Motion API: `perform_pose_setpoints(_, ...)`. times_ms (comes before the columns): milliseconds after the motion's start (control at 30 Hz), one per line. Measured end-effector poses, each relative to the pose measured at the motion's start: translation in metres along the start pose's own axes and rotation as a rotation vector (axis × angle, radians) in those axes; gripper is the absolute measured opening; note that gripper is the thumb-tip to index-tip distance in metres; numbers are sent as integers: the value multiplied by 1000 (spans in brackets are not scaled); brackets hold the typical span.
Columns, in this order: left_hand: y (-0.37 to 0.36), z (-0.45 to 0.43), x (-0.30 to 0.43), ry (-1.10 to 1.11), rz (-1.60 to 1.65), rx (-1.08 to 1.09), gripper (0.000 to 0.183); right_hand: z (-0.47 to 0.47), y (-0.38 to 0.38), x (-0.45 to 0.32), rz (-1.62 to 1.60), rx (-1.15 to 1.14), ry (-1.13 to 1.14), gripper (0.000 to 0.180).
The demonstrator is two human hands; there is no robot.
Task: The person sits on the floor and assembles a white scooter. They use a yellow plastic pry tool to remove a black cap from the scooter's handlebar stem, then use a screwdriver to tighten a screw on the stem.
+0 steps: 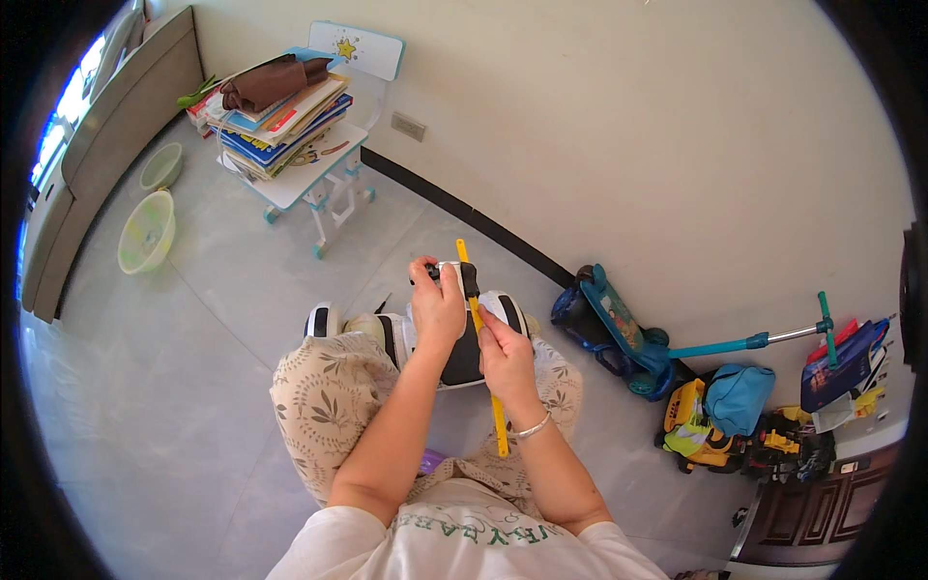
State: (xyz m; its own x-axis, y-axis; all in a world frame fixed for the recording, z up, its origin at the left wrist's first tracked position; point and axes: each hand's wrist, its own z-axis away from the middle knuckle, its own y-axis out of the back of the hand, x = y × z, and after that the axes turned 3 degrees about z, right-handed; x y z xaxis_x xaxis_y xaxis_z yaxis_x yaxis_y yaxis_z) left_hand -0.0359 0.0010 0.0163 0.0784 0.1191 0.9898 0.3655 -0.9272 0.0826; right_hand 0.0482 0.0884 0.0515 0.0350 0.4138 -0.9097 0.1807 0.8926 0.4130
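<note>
A long, flat yellow strip (500,428) with a small hole at each end runs past a white and black object (464,355) between my knees. It may be a hacksaw blade. My right hand (504,355) pinches the strip near its middle. Above it, my left hand (438,301) grips the upper end of the white and black object, thumb on a white part beside a black piece (470,279). The strip lies against that black piece; whether it passes through, I cannot tell. My hands and forearms hide much of the object.
A child's chair (348,148) bears a stack of books (283,138) and a brown bag (272,83). Two plastic basins (147,232) are at left. A teal scooter (616,312) and toy vehicles (703,435) line the right wall. A thin dark tool (383,303) lies on the floor.
</note>
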Motion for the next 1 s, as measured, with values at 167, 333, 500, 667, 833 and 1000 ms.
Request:
perform_pose_setpoints(167, 4, -4, -5, 45, 71, -22, 32, 35, 7, -9, -177, -71, -176, 33)
perform_pose_setpoints(333, -3, -2, -9, -37, -3, 21, 31, 27, 7, -8, -129, -46, -133, 33)
perform_pose_setpoints(500, 1, -5, -4, 12, 27, -7, 30, 0, -3, 1, -62, -25, 15, 33)
perform_pose_setpoints(667, 1, -15, -17, -50, 13, 27, 28, 44, 9, -7, -85, -91, -100, 34)
perform_pose_setpoints(833, 0, 0, -6, -80, 13, 7, 28, 25, 7, 14, -23, -27, 25, 33)
perform_pose_setpoints(1000, 4, -7, -4, -53, 99, -6, 28, 5, 0, 6, -65, -68, 10, 35)
